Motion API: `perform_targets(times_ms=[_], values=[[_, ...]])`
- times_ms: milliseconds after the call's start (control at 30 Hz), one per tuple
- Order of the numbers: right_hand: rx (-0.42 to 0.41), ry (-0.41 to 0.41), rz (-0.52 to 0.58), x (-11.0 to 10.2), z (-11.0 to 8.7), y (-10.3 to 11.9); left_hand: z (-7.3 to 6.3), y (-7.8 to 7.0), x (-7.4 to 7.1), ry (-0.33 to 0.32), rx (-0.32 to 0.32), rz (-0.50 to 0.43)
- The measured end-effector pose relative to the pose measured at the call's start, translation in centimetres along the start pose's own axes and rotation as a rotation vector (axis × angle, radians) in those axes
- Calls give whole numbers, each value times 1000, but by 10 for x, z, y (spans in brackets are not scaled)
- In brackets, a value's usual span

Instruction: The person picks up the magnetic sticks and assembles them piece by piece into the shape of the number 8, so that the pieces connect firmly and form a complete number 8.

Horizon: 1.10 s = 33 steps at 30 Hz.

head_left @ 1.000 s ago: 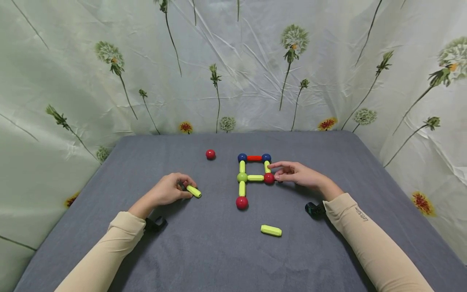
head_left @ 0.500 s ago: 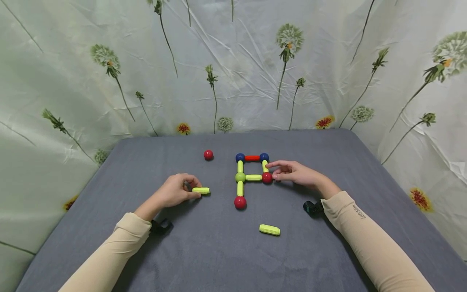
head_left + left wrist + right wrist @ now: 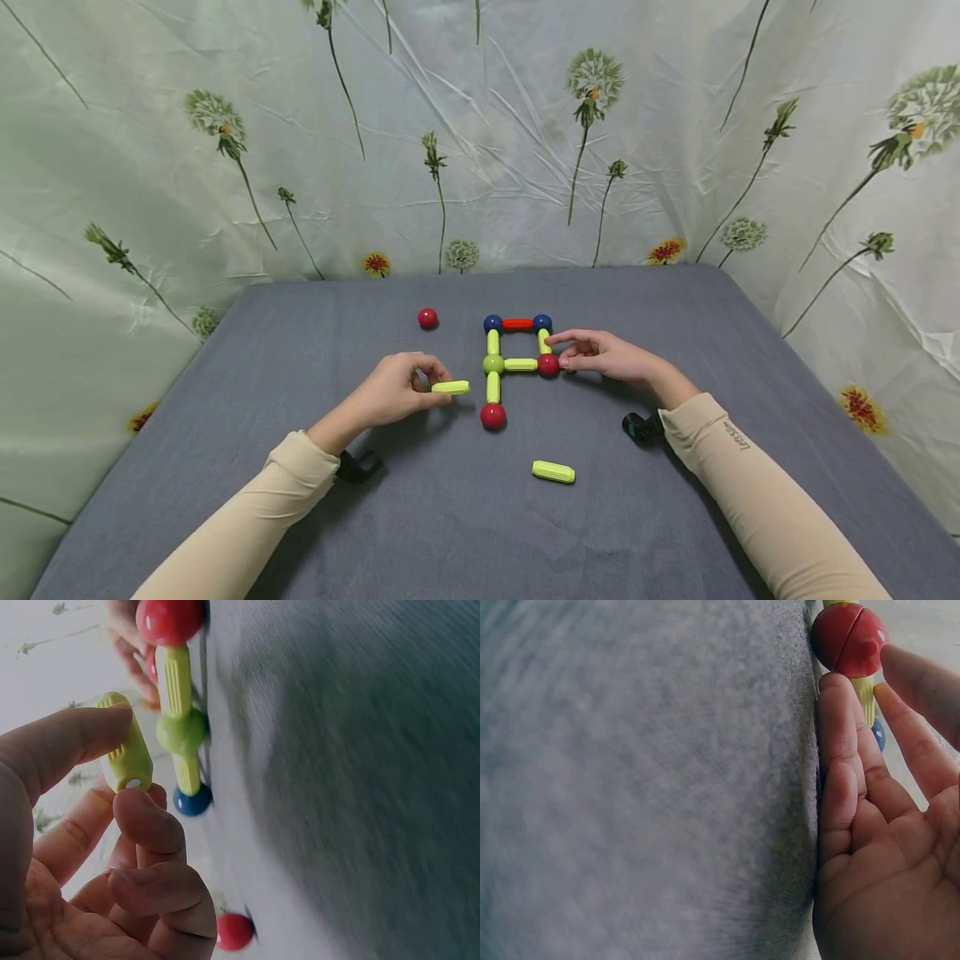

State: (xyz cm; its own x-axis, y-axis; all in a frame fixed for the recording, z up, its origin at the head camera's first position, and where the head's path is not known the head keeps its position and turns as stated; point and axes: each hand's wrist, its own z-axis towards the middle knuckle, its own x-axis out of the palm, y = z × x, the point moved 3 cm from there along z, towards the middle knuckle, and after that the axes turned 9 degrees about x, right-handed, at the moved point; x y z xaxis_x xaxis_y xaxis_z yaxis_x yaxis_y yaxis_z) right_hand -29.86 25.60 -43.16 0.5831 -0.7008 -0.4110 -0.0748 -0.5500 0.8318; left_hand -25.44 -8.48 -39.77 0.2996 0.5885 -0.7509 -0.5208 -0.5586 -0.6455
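My left hand (image 3: pixel 397 387) pinches a yellow-green magnetic building stick (image 3: pixel 452 387) between thumb and fingers, just left of a flat frame of sticks and balls. In the left wrist view the stick (image 3: pixel 131 754) shows a pale tip at its end. The frame joins two blue balls (image 3: pixel 492 323), a red stick (image 3: pixel 517 324), a green ball (image 3: pixel 492 363), several yellow-green sticks (image 3: pixel 521 365) and two red balls (image 3: pixel 492 417). My right hand (image 3: pixel 611 357) rests at the frame's right side, thumb at the right red ball (image 3: pixel 849 639), index finger at the stick above it.
A loose red ball (image 3: pixel 427 317) lies at the back left of the grey cloth-covered table (image 3: pixel 420 517). Another yellow-green stick (image 3: pixel 553 472) lies nearer the front. A flowered curtain (image 3: pixel 517 133) hangs behind the table.
The left hand has moved right toward the frame, turning its stick from slanted to nearly level. The right hand and the frame hold their places.
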Motion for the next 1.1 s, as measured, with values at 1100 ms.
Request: perform_targets(times_ms=[1100], values=[[10, -35, -6, 2, -1, 1, 32, -49, 52, 106, 157, 35]])
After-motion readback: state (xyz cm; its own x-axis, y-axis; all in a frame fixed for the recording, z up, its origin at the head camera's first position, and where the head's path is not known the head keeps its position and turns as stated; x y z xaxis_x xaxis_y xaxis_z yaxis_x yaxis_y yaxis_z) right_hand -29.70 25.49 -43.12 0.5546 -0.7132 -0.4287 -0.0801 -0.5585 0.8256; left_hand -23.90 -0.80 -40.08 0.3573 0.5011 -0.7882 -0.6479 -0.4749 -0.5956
